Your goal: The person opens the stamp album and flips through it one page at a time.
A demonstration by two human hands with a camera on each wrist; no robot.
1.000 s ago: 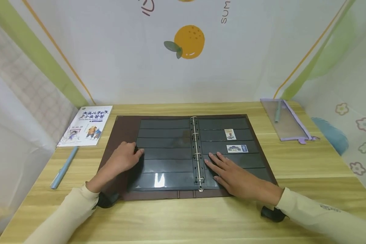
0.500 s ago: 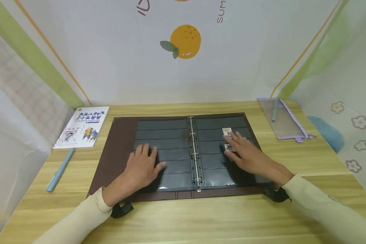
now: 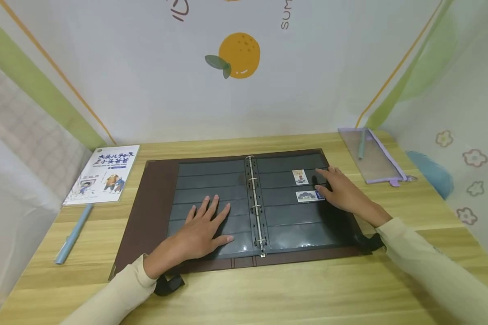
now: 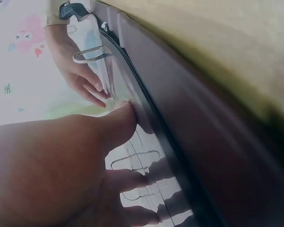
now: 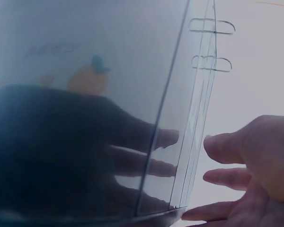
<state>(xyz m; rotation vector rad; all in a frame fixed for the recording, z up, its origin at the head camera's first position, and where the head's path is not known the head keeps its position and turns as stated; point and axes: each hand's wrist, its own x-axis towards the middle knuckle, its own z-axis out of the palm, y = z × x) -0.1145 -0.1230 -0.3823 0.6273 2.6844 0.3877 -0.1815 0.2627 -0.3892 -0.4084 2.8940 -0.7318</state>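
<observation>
A brown ring-binder stamp album (image 3: 152,194) lies spread on the wooden table, its black pocket pages on both sides of the metal rings (image 3: 255,210). My left hand (image 3: 199,232) rests on the left page with fingers spread; its thumb (image 4: 120,125) is near the page's lower edge in the left wrist view. Over the right page's outer side is my right hand (image 3: 345,192), thumb and fingers apart, with nothing visible between them. That page holds an upright stamp (image 3: 300,177) and a wide stamp (image 3: 307,196) below it, close to the right thumb.
A white booklet (image 3: 101,174) lies at the table's left, with a blue pen (image 3: 74,234) in front of it. At the back right is a purple-edged mesh zip pouch (image 3: 376,167) with a pen (image 3: 362,144) inside. A printed curtain (image 3: 166,90) hangs behind.
My left hand has moved from the left page's outer edge onto the page. My right hand has moved from the right page's lower part, up and outward past the stamps. The head view has shifted slightly.
</observation>
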